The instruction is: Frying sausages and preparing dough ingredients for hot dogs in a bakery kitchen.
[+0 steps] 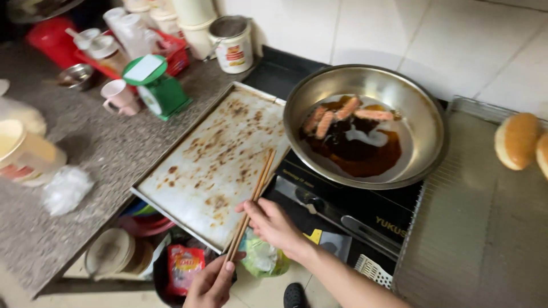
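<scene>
A pair of long wooden chopsticks [260,182] lies slanted over the near right corner of a stained metal baking tray [211,154]. My left hand [210,285] grips their lower end at the bottom of the view. My right hand [273,223] pinches them higher up, its forearm running off to the lower right. Beyond the tips, a wide steel pan [422,114] sits on a black induction cooker [342,208]. It holds dark oil and several pinkish sausage pieces [337,114].
A green kitchen scale [157,85], a pink cup [117,94], a white tin [233,44] and jars stand on the speckled counter [103,154]. Two buns [516,141] rest on a wire rack [474,228] at right. Bowls and bags sit below the counter edge.
</scene>
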